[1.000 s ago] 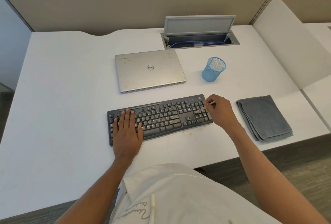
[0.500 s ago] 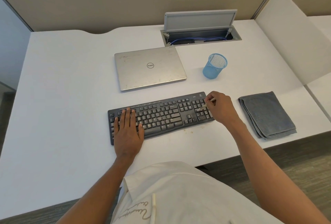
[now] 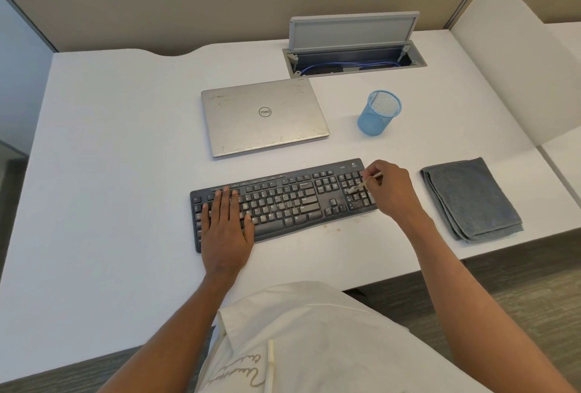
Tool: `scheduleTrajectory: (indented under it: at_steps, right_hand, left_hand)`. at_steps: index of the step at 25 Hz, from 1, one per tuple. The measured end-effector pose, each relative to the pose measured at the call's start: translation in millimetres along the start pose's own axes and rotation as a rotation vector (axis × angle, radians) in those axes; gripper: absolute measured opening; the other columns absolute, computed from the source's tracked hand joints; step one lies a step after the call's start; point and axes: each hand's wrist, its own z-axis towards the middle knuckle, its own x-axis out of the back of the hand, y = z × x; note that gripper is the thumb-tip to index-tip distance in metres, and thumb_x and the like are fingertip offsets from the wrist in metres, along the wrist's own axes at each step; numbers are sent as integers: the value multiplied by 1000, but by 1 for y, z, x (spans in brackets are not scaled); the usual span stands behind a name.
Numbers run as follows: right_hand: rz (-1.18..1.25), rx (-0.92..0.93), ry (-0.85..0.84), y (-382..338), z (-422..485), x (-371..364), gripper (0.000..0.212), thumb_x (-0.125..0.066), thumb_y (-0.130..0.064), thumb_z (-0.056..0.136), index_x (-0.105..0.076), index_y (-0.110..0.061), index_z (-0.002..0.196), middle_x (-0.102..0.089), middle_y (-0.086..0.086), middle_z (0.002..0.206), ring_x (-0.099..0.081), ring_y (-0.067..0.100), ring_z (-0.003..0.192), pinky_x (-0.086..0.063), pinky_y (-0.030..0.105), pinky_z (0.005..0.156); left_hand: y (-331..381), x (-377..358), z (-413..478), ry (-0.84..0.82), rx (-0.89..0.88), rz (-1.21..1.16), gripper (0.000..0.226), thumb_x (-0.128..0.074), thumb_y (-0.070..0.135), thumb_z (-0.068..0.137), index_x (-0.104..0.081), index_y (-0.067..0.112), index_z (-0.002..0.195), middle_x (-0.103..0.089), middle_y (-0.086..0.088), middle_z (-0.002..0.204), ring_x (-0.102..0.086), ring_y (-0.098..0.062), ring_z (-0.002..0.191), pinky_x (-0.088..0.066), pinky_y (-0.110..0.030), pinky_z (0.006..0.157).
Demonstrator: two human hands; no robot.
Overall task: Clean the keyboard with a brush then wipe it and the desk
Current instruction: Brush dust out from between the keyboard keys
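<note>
A black keyboard [image 3: 289, 201] lies on the white desk [image 3: 103, 172], near its front edge. My left hand [image 3: 227, 229] lies flat on the keyboard's left end, fingers straight. My right hand [image 3: 391, 190] pinches a small pale brush [image 3: 361, 184] whose bristles touch the number pad at the keyboard's right end. To the right of the keyboard a folded grey cloth [image 3: 471, 199] lies on the desk. Brown crumbs speckle the desk just in front of the keyboard.
Behind the keyboard a shut silver laptop [image 3: 264, 116] lies flat. A blue mesh cup [image 3: 379, 113] stands to its right. Farther back is an open cable hatch [image 3: 353, 53] with blue wires. A white divider panel [image 3: 518, 62] rises at the right.
The brush tip has shifted slightly over the number pad keys. My left hand stays flat on the keyboard. The view has tilted a little.
</note>
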Motion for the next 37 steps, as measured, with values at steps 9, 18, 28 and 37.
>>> scheduleTrajectory:
  at_steps: [9, 18, 28, 37]
  right_hand:
    - [11, -5, 22, 1, 3, 4, 11, -57, -9, 94, -67, -13, 91, -70, 2, 86, -64, 16, 72, -48, 27, 59]
    - [-65, -26, 75, 6, 3, 5, 15, -55, -1, 92, -65, -12, 91, -69, 4, 85, -63, 26, 75, -53, 36, 66]
    - [-45, -20, 28, 13, 0, 8, 17, -56, -1, 92, -65, -14, 86, -69, 5, 76, -59, 21, 61, -44, 28, 53]
    - [25, -32, 60, 8, -7, 8, 13, -59, -6, 92, -68, -13, 86, -70, -4, 76, -66, 8, 69, -46, 25, 59]
  left_hand:
    - [-1, -1, 0, -6, 2, -6, 62, -31, 38, 109, -39, 7, 162, -37, -13, 170, -29, -29, 160, -17, -54, 132]
    - [0, 0, 0, -7, 5, -11, 63, -29, 39, 109, -39, 7, 162, -37, -13, 169, -30, -29, 159, -17, -54, 132]
    - [-1, -1, 0, -8, 1, -6, 63, -29, 39, 109, -39, 7, 162, -37, -13, 169, -30, -29, 159, -18, -54, 131]
    - [-1, -1, 0, -6, 1, -13, 62, -32, 38, 108, -40, 6, 161, -38, -13, 169, -30, -29, 159, -17, -54, 132]
